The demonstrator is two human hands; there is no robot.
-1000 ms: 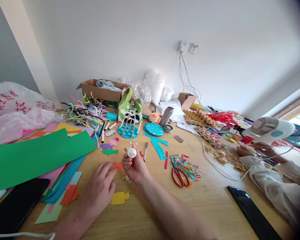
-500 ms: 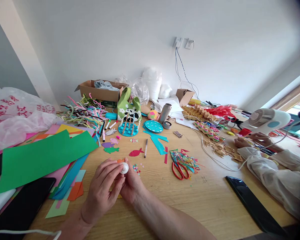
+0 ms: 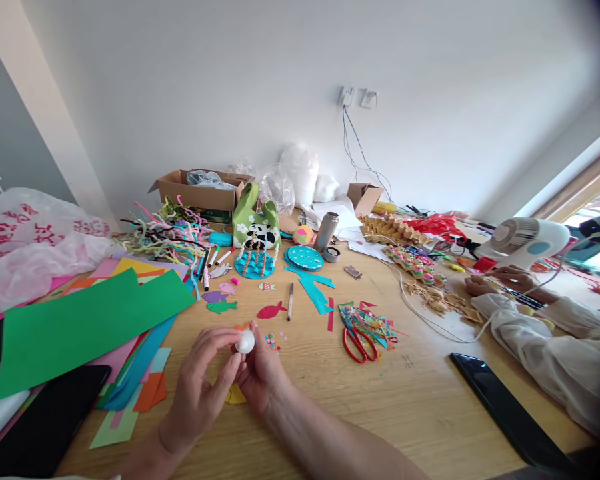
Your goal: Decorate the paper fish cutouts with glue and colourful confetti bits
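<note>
A small white round-topped object (image 3: 245, 342) is between my hands; what kind it is I cannot make out. My left hand (image 3: 200, 380) pinches it from the left with fingertips and thumb. My right hand (image 3: 264, 373) is wrapped round its lower part, which the fingers hide. Just behind the fingertips shows a bit of orange paper (image 3: 242, 327). Partly covered by my hands, a yellow paper piece (image 3: 235, 395) lies on the table. Beyond them are a red paper fish (image 3: 271, 310), a pen (image 3: 291, 301), a green paper fish (image 3: 222, 306) and tiny coloured dots (image 3: 271, 341).
Red-handled scissors (image 3: 359, 345) lie by paper scraps. Green paper (image 3: 90, 327) tops a stack at left. A black phone (image 3: 505, 407) rests at right, near another person's sleeve (image 3: 540, 357). Behind stand a steel flask (image 3: 327, 231) and a fan (image 3: 523, 240). A white cable (image 3: 433, 327) crosses the table.
My left fingers have shifted slightly on the white object, and more of its round top shows. More of the yellow paper is visible. The view has tilted up slightly.
</note>
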